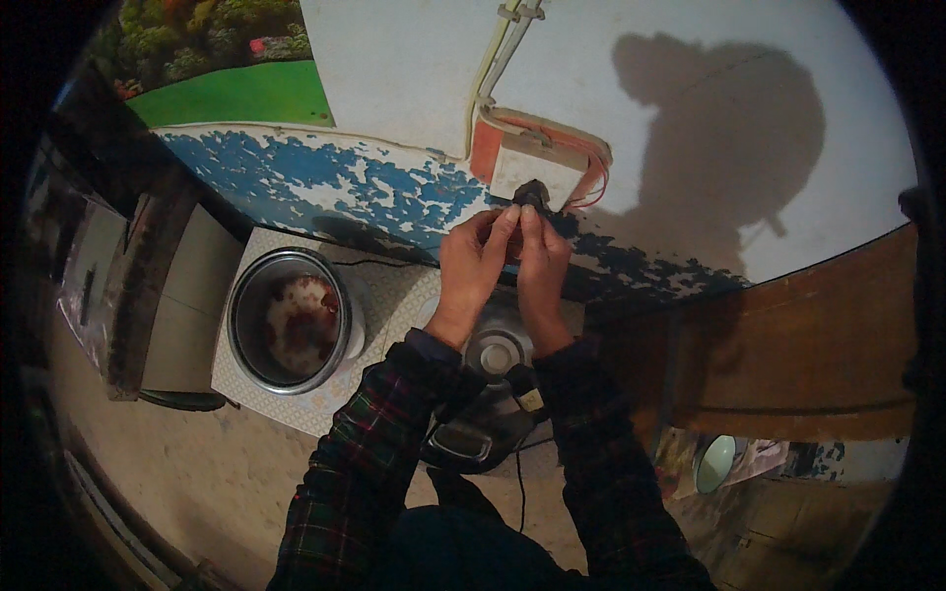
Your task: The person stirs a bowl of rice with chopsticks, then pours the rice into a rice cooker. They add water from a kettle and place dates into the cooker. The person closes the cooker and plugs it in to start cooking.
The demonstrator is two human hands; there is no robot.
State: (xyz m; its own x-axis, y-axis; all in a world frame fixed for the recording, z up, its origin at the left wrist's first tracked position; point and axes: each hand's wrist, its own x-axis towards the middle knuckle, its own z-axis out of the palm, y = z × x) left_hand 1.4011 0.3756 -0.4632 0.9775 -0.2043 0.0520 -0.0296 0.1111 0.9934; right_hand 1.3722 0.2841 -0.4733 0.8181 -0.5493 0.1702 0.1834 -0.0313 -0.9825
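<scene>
Both my hands reach up to the wall, fingertips pinched together in front of a white socket box (pixel 537 169). Between the fingertips of my left hand (pixel 475 266) and my right hand (pixel 542 271) is a small black plug (pixel 532 191), up against the lower part of the box. My fingers cover its lower side, so I cannot tell whether it sits in the socket. Beneath my wrists stands an appliance with a round metal lid (pixel 496 353) and a dark handle (pixel 463 443).
A round cooker pot (pixel 291 320) with reddish-brown liquid or residue stands on a patterned table (pixel 296 409) at left. A dark cord (pixel 520 488) hangs off the front. Cables (pixel 507 49) run up the wall. A pale green bowl (pixel 715 463) lies low at right, near a brown wooden panel (pixel 798 345).
</scene>
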